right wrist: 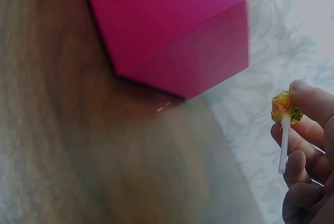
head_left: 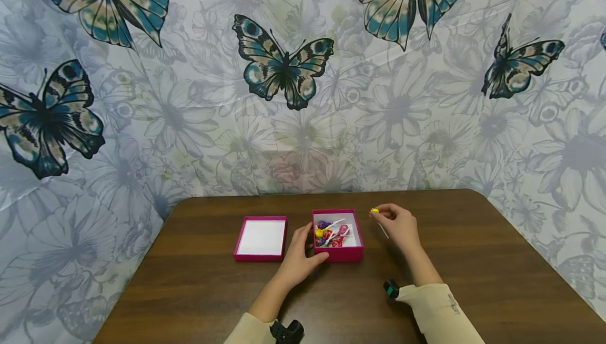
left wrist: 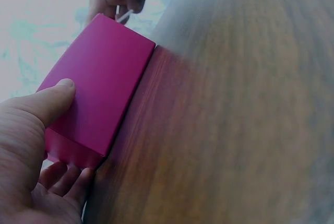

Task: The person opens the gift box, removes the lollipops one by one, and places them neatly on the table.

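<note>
on the brown wooden table [head_left: 189, 291], the left hand [head_left: 300, 260] is clamped round the front left corner of an open magenta box [head_left: 338, 254]; assorted wrapped lollipops [head_left: 326, 234] lie inside; to its right, the right hand [head_left: 400, 227] pinches a yellow-wrapped lollipop [right wrist: 282, 108] by its head, held off the table; a magenta lid [head_left: 260, 237] sits left of the box, white inside up; behind rises a butterfly-printed backdrop [head_left: 402, 112].

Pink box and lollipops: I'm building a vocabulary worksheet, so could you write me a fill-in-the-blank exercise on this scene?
1. In the head view, the lid lies to the ____ of the open box.
2. The left hand rests its ____ on the front wall of the box.
3. The right hand pinches a lollipop whose stick is ____ in colour.
4. The table is ____ in colour.

Missing words: left; thumb; white; brown.
</note>
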{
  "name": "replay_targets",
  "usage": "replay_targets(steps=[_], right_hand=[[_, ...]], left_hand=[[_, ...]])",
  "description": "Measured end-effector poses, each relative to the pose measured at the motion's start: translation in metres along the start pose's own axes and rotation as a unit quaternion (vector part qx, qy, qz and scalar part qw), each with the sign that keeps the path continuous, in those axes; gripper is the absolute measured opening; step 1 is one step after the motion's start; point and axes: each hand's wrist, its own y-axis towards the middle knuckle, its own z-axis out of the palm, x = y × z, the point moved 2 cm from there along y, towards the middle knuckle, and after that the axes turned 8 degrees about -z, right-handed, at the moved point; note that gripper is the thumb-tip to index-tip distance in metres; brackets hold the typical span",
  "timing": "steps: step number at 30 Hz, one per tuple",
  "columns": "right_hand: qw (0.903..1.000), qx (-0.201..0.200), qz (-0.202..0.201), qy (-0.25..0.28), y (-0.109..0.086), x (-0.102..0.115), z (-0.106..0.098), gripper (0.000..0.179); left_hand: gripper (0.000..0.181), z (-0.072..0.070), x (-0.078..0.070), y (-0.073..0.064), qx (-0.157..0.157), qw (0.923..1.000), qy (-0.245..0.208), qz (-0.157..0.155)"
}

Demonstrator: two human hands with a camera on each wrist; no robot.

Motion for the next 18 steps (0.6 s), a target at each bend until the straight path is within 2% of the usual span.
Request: replay_targets(steps=[11,18], right_hand=[[0.9971,-0.004,0.038,-0.066,0.001,-0.017,0.01,0.035],[0.9939,-0.001,0.071,-0.084,0.004,-0.025,0.016,0.038]], left_hand=[[0.087,0.0,0.0,0.0,0.0,1.0,-0.004,0.002],[0.087,0.0,0.0,0.0,0.001,1.0,-0.005,-0.001]])
